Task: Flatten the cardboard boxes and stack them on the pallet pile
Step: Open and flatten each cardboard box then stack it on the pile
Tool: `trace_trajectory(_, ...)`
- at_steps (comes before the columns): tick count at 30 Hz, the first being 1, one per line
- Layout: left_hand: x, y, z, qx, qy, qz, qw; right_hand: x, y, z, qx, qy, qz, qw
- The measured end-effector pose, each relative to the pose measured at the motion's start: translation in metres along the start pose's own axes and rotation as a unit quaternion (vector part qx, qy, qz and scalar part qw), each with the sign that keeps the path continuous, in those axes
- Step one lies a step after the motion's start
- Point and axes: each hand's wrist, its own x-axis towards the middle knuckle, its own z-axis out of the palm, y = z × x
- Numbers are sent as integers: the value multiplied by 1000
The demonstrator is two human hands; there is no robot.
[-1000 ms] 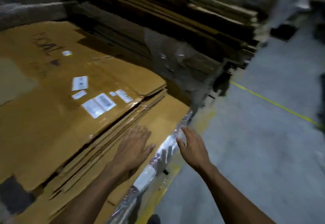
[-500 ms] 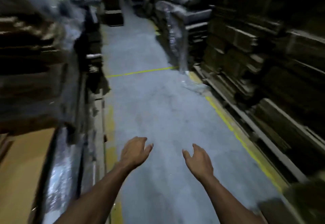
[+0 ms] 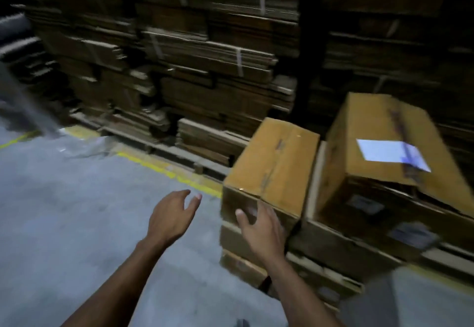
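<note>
Boxes wait at about one to two o'clock from the person, both of them unflattened. The nearer box point(image 3: 275, 165) sits on top of a stack of cardboard at the floor's edge, its taped seam running along its long axis from near-left to far-right, pointing toward one o'clock. Just beside it at three o'clock lies a second box point(image 3: 384, 147), tilted, with a white label on its upper face.

The right hand point(image 3: 264, 229) is the closer of the two: it is in front of the near end face of the nearer box, fingers spread and only loosely bent, holding nothing. Blur makes it impossible to say whether the fingertips touch the cardboard. The left hand point(image 3: 171, 216) hangs over the bare concrete floor point(image 3: 77, 224) at nine o'clock from that box's near corner, apart from it, palm turned inward toward the box, fingers relaxed and empty.

Both forearms reach forward from the bottom edge, the palms facing each other across the box's near-left corner. By the look of it the pickup is about to start: the left hand has the farther way to go to the box's left side.

Behind, from ten to two o'clock, strapped bundles of flattened cardboard point(image 3: 205, 65) rise in a dark wall.
</note>
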Motion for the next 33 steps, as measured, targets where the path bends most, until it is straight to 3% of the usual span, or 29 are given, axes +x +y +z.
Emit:
trace_trajectory(5,73,109,39,-39,-41,110,992,52,27,-77,21,94,55,994)
trace_trajectory(11,172,222,69,-69,-81,224,969,134,14,-178,-14,238,56,970)
trace_trajectory(19,244,368,105,-60,-126,311,940,195,75,-294,-30,302,183,935)
trace_trajectory(23,259,418,138,-48,-135,281,949,208,127,-329,-28,306,236,922)
trace_trajectory(29,263,455,193,-24,-149,166,974,252,209,-369,-38,272,258,926)
trace_trajectory(33,267,456,218,-120,-191,83,971,278,252,-390,-31,203,256,945)
